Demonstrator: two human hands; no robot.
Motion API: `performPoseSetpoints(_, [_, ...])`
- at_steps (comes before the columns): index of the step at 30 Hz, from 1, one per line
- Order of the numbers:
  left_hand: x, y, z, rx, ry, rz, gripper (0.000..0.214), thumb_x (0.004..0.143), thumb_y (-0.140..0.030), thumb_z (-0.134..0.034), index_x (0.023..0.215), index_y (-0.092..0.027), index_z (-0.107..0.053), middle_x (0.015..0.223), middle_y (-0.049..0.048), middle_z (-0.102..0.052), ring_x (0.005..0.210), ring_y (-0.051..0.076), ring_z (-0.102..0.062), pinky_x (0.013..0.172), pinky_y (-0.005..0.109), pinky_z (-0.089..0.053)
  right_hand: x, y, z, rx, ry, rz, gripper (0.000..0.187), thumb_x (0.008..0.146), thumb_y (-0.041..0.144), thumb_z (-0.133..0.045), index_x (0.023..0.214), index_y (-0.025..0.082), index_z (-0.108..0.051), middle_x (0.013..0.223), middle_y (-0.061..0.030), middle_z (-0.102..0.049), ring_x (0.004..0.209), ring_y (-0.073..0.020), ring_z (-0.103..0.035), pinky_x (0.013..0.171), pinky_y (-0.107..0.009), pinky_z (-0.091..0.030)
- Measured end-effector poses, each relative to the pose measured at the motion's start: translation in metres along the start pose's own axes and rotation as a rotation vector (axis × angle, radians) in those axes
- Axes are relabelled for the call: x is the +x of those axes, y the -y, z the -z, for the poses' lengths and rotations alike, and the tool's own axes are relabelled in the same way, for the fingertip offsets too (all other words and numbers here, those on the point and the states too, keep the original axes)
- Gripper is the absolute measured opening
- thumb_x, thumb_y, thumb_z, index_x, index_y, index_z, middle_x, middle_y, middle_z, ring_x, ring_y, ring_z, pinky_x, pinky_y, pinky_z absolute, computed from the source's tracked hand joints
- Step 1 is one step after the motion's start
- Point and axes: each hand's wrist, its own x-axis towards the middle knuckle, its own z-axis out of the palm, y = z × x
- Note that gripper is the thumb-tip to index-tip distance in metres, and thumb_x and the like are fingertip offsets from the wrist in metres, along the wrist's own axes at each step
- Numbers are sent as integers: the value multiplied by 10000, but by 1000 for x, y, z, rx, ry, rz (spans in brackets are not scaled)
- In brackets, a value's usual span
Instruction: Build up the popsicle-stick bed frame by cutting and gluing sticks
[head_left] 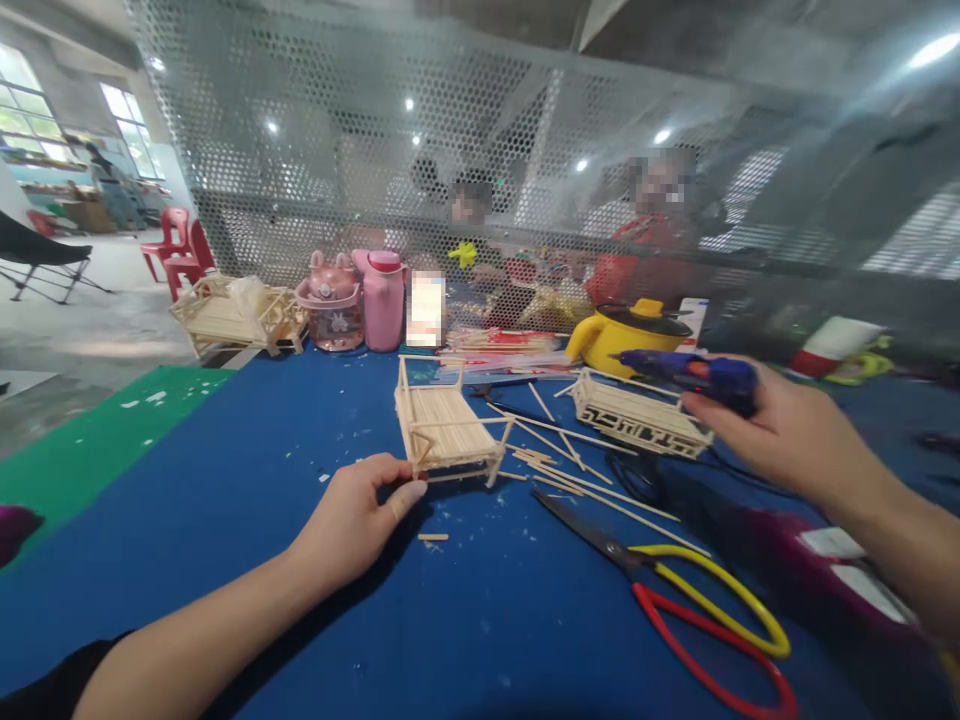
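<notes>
My left hand (360, 515) pinches the near left leg of a small bed model (450, 420) built from thin wooden sticks, which stands on the blue tabletop. In my right hand (791, 420) is a dark blue hot glue gun (694, 375), held up at the right with its nozzle pointing left, away from the bed. Below and behind it lies a second stick model (637, 415) with a slatted top. Loose wooden sticks (607, 490) are scattered between the two models. One short stick piece (433, 537) lies near my left fingertips.
Large scissors (615, 552) with yellow and red handles lie at front right. Farther back are a yellow pot (619, 340), a pink bottle (384, 305), a pink clear jug (335, 320) and another stick model (232, 315). A perforated metal screen (360, 150) rises behind; people show through it.
</notes>
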Motion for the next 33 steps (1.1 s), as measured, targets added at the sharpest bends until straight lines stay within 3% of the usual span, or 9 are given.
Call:
performPoseSetpoints(5, [0,-1,-1,-8,15,-6,197,836,-296,-487,852,-213,-665,892,40,-689,858,208,-610,795,337,-436,20,-39,-11,-221,163,144,346,821,359,-475,1075,175,-619,717,-112,-678,559,-190,-584,502,-279,-307])
performPoseSetpoints(10, [-1,-4,-1,-18,-7,-4,193,835,-296,-498,862,-221,-674,896,39,-696,860,206,-620,795,329,-438,22,-24,-34,-190,181,279,279,861,318,-424,1005,190,-626,870,-103,-696,631,-152,-599,533,-270,-277])
performPoseSetpoints(17, [0,-3,2,47,4,35,192,819,-281,-515,825,-209,-693,825,23,-699,779,190,-619,740,301,-451,45,-6,-58,-210,162,275,152,783,212,-525,756,139,-655,728,-139,-677,554,-145,-546,501,-276,-239])
performPoseSetpoints(19, [0,-2,2,67,14,47,205,821,-282,-514,835,-205,-703,824,33,-700,777,196,-617,741,307,-453,36,8,-52,-242,139,244,117,720,184,-587,620,148,-636,635,-137,-650,483,-138,-496,475,-281,-208])
performPoseSetpoints(22, [1,0,3,94,19,15,215,830,-284,-510,846,-207,-710,840,43,-696,792,200,-611,752,315,-451,-5,49,-35,-245,163,276,230,684,210,-631,461,200,-577,442,-68,-559,358,-123,-404,441,-277,-172])
performPoseSetpoints(25, [1,3,5,130,29,-18,216,830,-299,-514,842,-211,-711,844,46,-681,783,201,-602,734,317,-449,-58,107,-21,-83,325,526,221,720,302,-621,511,242,-577,469,-26,-586,369,-166,-507,412,-271,-214])
performPoseSetpoints(27, [2,4,6,136,34,-26,217,826,-304,-518,838,-207,-712,866,50,-673,789,200,-600,738,315,-448,-82,143,-21,118,544,646,167,768,262,-596,602,259,-618,590,-4,-658,522,-181,-617,468,-274,-350])
performPoseSetpoints(30, [1,6,7,91,38,-20,201,810,-292,-528,837,-191,-700,853,41,-679,783,190,-599,741,304,-445,-94,175,-36,298,611,541,94,779,223,-611,828,255,-684,792,-13,-703,713,-190,-655,608,-280,-449])
performPoseSetpoints(33, [1,7,9,-15,61,28,178,785,-276,-538,850,-176,-670,775,13,-682,701,164,-586,666,271,-442,-91,181,-54,455,669,449,153,786,256,-627,916,265,-706,856,-5,-704,782,-179,-641,689,-274,-462])
